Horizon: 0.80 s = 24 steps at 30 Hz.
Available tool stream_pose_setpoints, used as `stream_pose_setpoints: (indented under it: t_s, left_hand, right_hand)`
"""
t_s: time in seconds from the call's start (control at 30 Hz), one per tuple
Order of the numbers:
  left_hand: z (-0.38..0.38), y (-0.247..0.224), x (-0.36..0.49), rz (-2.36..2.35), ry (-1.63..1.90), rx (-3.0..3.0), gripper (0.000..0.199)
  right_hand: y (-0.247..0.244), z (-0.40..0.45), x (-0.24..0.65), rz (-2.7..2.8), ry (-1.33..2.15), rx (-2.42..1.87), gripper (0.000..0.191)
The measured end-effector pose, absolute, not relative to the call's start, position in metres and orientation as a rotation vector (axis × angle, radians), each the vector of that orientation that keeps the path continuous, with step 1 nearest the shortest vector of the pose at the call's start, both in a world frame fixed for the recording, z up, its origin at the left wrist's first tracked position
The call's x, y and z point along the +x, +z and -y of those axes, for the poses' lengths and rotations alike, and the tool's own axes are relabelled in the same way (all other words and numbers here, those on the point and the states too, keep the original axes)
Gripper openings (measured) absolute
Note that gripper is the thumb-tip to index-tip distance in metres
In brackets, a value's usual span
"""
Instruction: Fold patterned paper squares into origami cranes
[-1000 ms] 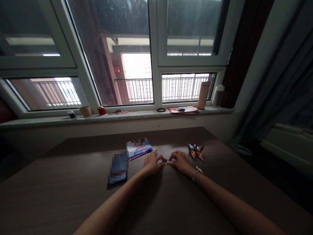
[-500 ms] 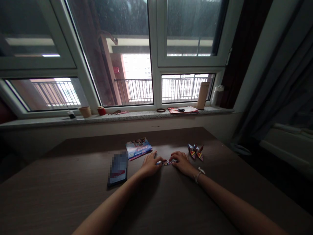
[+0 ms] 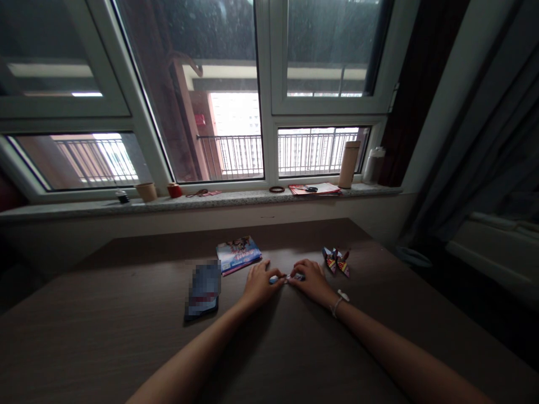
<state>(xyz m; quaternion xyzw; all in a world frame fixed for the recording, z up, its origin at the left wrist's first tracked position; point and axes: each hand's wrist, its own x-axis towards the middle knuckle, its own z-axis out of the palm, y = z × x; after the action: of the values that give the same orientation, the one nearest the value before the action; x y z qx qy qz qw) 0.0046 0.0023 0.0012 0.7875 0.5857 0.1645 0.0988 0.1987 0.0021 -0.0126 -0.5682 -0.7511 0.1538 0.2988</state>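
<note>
Between my hands, low over the brown table (image 3: 269, 359), is a small folded piece of paper (image 3: 287, 279), mostly hidden by my fingers. My left hand (image 3: 261, 285) pinches its left part with thumb and index finger. From the other side, my right hand (image 3: 310, 280), with a pale bracelet on the wrist, grips the right part. The fingertips of both hands nearly meet at the middle. Right of my right hand stands a colourful folded paper figure (image 3: 336, 261). Beyond my left hand lies a stack of printed paper sheets (image 3: 238, 254).
A phone (image 3: 202, 290), its screen blurred, lies left of my left hand. On the windowsill (image 3: 244, 198) at the back are a paper cup (image 3: 146, 192), a red spool-like item (image 3: 174, 191), a bead bracelet (image 3: 277, 189), scissors (image 3: 310, 189) on red-edged papers, a tan flask (image 3: 349, 164) and a white bottle (image 3: 374, 165).
My fingertips have drawn closer together over the paper. Its printed strip, visible between them before, is now largely covered, with a paler surface showing. The other objects stay put.
</note>
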Motion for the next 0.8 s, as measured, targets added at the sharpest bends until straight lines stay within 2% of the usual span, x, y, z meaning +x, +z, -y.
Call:
stream_pose_setpoints:
  t_s: [0.37,0.8]
  left_hand:
    - [-0.0038,0.0029,0.0049,-1.733,0.470,2.339,0.026]
    - [-0.0048,0.0091,0.0020,-1.687,0.351,2.300,0.027]
  right_hand:
    - [-0.0113,-0.0050,0.1946,1.986,0.413,-1.581,0.022]
    - [-0.0114,-0.0093,0.1973,1.958,0.504,-1.578,0.013]
